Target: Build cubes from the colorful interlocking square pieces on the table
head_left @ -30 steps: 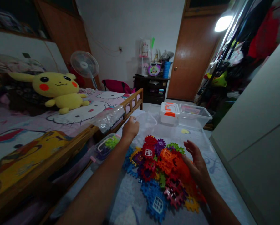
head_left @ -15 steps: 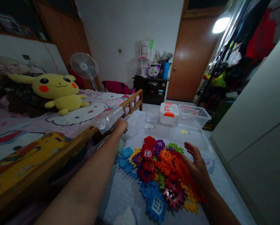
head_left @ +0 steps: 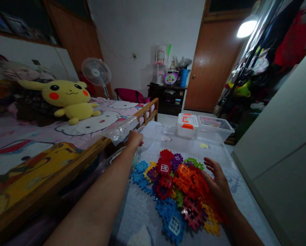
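Note:
My left hand [head_left: 135, 138] is stretched forward beside the wooden bed rail, next to a crinkled clear plastic bag [head_left: 120, 131]. Its fingers are curled closed, and what they grip is hidden. My right hand [head_left: 216, 176] is open, fingers apart, along the right side of a pile of plastic interlocking building pieces [head_left: 168, 184]. Orange pieces [head_left: 187, 177] lie nearest its thumb; I cannot tell whether it touches them. Blue pieces [head_left: 171, 218] with a white window lie at the front of the pile, and red, purple, green and yellow ones are mixed in.
Beyond the pile stand a lidded clear box with orange latches [head_left: 187, 124] and an open clear bin [head_left: 214, 128]. A wooden rail [head_left: 91, 150] runs along the left, beside a bed with a yellow plush toy [head_left: 70, 102]. A white cabinet [head_left: 278, 136] borders the right.
The view has turned slightly, so everything sits a little further right in the picture. Both hands keep nearly the same pose, and the pile looks unchanged.

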`<action>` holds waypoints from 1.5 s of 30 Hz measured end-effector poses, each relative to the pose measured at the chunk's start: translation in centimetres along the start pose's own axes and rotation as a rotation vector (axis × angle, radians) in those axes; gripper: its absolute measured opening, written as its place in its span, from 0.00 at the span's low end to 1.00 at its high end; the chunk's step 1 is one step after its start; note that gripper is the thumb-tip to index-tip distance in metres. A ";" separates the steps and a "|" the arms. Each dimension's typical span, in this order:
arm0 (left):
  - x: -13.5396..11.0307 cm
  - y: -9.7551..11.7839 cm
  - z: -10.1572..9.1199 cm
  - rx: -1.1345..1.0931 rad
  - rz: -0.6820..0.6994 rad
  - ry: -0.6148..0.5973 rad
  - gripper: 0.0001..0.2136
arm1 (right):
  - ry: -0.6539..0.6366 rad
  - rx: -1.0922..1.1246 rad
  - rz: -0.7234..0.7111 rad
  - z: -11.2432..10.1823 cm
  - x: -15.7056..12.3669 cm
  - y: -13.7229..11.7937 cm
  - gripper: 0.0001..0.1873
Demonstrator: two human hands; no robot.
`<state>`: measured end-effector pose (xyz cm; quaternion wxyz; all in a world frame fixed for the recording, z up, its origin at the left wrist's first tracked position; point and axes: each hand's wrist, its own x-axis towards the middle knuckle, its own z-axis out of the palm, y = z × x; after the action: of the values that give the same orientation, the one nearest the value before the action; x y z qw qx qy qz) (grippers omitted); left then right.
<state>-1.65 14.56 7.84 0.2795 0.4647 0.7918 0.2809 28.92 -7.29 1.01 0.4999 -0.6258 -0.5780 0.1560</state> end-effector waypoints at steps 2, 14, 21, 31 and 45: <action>-0.5 0.2 -0.5 0.051 0.034 0.020 0.26 | 0.001 0.001 0.001 -0.1 0.0 0.0 0.25; -6.1 -5.2 -8.1 0.717 0.515 -0.134 0.37 | 0.022 0.006 0.021 0.0 0.0 -0.1 0.26; -7.5 -7.6 -7.2 0.801 0.465 -0.128 0.37 | 0.017 -0.008 -0.003 -0.1 0.0 -0.2 0.24; -12.8 -5.0 -7.2 0.655 0.717 0.029 0.33 | 0.075 -0.026 -0.025 0.0 0.2 -0.8 0.21; -22.4 -1.1 1.9 0.408 1.369 -0.292 0.52 | -0.115 0.276 0.041 1.3 -2.1 -6.4 0.23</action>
<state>8.25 -5.57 9.87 0.0515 0.9315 0.3150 0.1746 23.68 -9.60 4.79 0.5440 -0.5527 -0.5659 0.2799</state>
